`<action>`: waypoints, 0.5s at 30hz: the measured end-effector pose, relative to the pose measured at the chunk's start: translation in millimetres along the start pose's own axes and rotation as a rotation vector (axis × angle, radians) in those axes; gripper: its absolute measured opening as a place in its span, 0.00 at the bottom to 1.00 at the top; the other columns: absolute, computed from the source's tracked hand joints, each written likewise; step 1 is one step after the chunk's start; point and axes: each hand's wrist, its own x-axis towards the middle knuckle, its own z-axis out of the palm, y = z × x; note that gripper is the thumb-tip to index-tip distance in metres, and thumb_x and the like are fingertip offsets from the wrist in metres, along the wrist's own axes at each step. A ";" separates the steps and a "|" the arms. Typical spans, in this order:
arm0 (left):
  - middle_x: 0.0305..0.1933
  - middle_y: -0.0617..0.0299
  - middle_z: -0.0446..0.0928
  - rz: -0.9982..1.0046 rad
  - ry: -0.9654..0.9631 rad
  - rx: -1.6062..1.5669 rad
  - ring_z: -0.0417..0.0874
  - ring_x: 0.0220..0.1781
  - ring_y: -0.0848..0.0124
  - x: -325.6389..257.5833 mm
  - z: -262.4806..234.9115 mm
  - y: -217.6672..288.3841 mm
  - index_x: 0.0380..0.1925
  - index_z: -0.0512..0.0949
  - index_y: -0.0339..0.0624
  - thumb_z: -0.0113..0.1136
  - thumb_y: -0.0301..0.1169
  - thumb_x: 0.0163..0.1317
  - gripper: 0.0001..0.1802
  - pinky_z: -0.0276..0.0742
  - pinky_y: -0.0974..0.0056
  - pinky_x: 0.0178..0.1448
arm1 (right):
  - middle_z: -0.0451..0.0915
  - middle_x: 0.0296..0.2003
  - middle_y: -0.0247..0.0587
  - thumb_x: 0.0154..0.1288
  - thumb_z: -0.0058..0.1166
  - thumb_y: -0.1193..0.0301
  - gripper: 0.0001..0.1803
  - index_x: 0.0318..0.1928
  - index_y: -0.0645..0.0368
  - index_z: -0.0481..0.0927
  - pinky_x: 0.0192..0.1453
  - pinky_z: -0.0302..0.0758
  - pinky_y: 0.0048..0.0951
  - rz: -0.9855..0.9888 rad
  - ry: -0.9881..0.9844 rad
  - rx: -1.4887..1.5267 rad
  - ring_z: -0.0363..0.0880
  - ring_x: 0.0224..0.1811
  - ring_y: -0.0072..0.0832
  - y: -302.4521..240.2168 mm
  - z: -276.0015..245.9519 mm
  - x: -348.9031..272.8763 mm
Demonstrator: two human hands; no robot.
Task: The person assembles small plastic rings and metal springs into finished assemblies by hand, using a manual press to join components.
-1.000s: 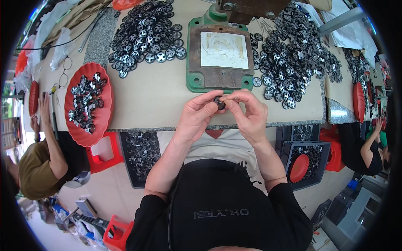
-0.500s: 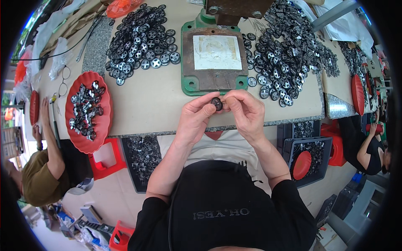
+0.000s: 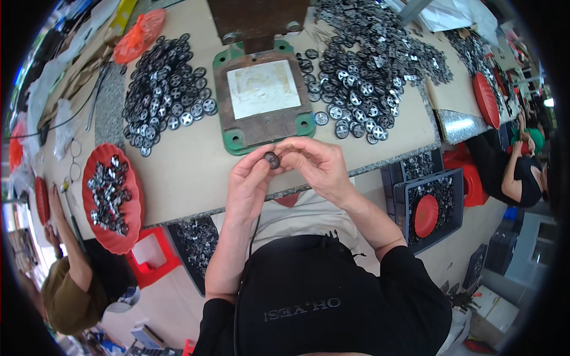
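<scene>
A small dark round wheel [image 3: 272,159] is pinched between the thumb and fingers of my left hand [image 3: 244,185], just over the table's near edge. My right hand [image 3: 323,172] is closed beside it, its fingertips up against the wheel's right side. Whether those fingertips hold a separate small part is hidden. Directly beyond both hands stands a green press base [image 3: 234,140] bearing a white pad [image 3: 264,89]. Loose black wheels with silver spokes form a left pile [image 3: 163,98] and a right pile [image 3: 356,98] on either side of it.
The press's brown upper block [image 3: 258,21] overhangs the pad. Small dark parts [image 3: 380,44] lie heaped far right. A red scalloped dish [image 3: 135,216] of assembled pieces sits at left. Grey crates [image 3: 457,204] stand below the table at right. Other people work at both sides.
The view has shifted and tilted, so the table appears turned. My right fingers have drawn closer to the wheel, which stays pinched in my left hand and now looks slightly turned.
</scene>
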 end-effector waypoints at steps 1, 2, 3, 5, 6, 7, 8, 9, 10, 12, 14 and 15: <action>0.43 0.55 0.76 -0.012 0.010 -0.010 0.78 0.41 0.69 0.6 -1.1 0.8 0.47 0.72 0.33 0.50 0.23 0.61 0.14 0.75 0.67 0.48 | 0.79 0.28 0.37 0.60 0.50 0.76 0.07 0.37 0.65 0.77 0.31 0.75 0.21 -0.043 -0.015 -0.171 0.77 0.31 0.17 -5.1 -9.9 3.0; 0.45 0.54 0.76 -0.021 0.002 0.031 0.79 0.42 0.67 1.8 -0.7 2.4 0.48 0.71 0.34 0.50 0.24 0.61 0.15 0.75 0.67 0.49 | 0.79 0.28 0.37 0.60 0.50 0.75 0.07 0.37 0.65 0.78 0.32 0.75 0.22 -0.085 -0.028 -0.344 0.77 0.32 0.16 -10.7 -20.3 5.7; 0.45 0.54 0.76 -0.029 -0.008 0.031 0.79 0.42 0.67 3.1 -0.5 2.6 0.48 0.71 0.34 0.50 0.24 0.61 0.15 0.75 0.67 0.49 | 0.80 0.28 0.39 0.59 0.50 0.75 0.07 0.37 0.64 0.78 0.33 0.74 0.23 -0.076 0.034 -0.447 0.78 0.31 0.19 -14.0 -34.8 11.3; 0.46 0.53 0.75 -0.037 -0.019 0.051 0.79 0.43 0.65 4.7 -0.3 3.0 0.49 0.70 0.34 0.50 0.23 0.61 0.15 0.75 0.66 0.48 | 0.79 0.27 0.41 0.57 0.50 0.76 0.07 0.35 0.63 0.79 0.35 0.74 0.28 -0.131 0.114 -0.740 0.78 0.30 0.29 -19.3 -65.7 27.9; 0.46 0.53 0.75 -0.039 -0.021 0.052 0.79 0.43 0.65 5.0 -0.6 3.0 0.49 0.70 0.34 0.50 0.23 0.61 0.15 0.75 0.66 0.48 | 0.79 0.28 0.43 0.55 0.50 0.77 0.07 0.34 0.63 0.79 0.37 0.73 0.31 -0.196 0.128 -0.929 0.78 0.31 0.35 -19.9 -76.8 36.4; 0.46 0.53 0.75 -0.036 -0.021 0.064 0.79 0.44 0.65 5.2 -0.7 3.3 0.49 0.70 0.34 0.50 0.23 0.61 0.15 0.76 0.66 0.48 | 0.79 0.28 0.43 0.55 0.50 0.77 0.07 0.34 0.63 0.79 0.37 0.73 0.31 -0.196 0.131 -0.929 0.78 0.31 0.35 -19.5 -82.4 42.3; 0.47 0.52 0.75 -0.034 -0.023 0.074 0.79 0.44 0.64 4.8 -0.4 3.0 0.49 0.70 0.34 0.50 0.23 0.61 0.16 0.76 0.66 0.48 | 0.78 0.28 0.44 0.54 0.50 0.77 0.07 0.33 0.63 0.79 0.38 0.72 0.33 -0.199 0.033 -1.003 0.77 0.32 0.39 -18.6 -87.3 45.7; 0.47 0.52 0.75 -0.035 -0.027 0.075 0.79 0.44 0.64 4.3 -0.4 2.8 0.49 0.70 0.34 0.50 0.23 0.61 0.16 0.76 0.66 0.48 | 0.77 0.29 0.45 0.52 0.50 0.77 0.07 0.33 0.63 0.79 0.40 0.71 0.36 -0.202 -0.066 -1.075 0.75 0.33 0.42 -17.4 -90.7 48.7; 0.47 0.52 0.75 -0.040 -0.020 0.072 0.79 0.45 0.64 3.6 -0.5 2.7 0.49 0.70 0.34 0.50 0.22 0.61 0.16 0.76 0.66 0.48 | 0.77 0.29 0.45 0.52 0.51 0.76 0.06 0.32 0.62 0.79 0.42 0.70 0.37 -0.181 -0.110 -1.079 0.75 0.36 0.41 -14.0 -93.5 50.7; 0.47 0.52 0.75 -0.038 -0.026 0.075 0.78 0.45 0.64 5.8 -2.6 3.0 0.49 0.70 0.34 0.50 0.22 0.60 0.16 0.76 0.66 0.48 | 0.77 0.29 0.45 0.52 0.51 0.77 0.06 0.32 0.63 0.79 0.41 0.70 0.35 -0.216 -0.083 -1.095 0.75 0.35 0.40 -14.2 -98.0 58.9; 0.47 0.51 0.74 -0.049 -0.013 0.059 0.78 0.45 0.64 2.3 -4.5 3.0 0.49 0.70 0.34 0.51 0.23 0.60 0.16 0.76 0.66 0.49 | 0.77 0.29 0.46 0.52 0.52 0.77 0.06 0.32 0.64 0.78 0.39 0.71 0.34 -0.253 -0.002 -1.107 0.76 0.32 0.40 -14.0 -106.6 73.3; 0.47 0.51 0.74 -0.050 -0.026 0.064 0.78 0.45 0.64 0.9 -6.1 2.4 0.49 0.70 0.34 0.51 0.23 0.60 0.16 0.76 0.66 0.49 | 0.78 0.29 0.47 0.53 0.51 0.76 0.07 0.33 0.64 0.79 0.38 0.72 0.34 -0.220 0.042 -1.091 0.77 0.31 0.42 -12.8 -113.5 85.5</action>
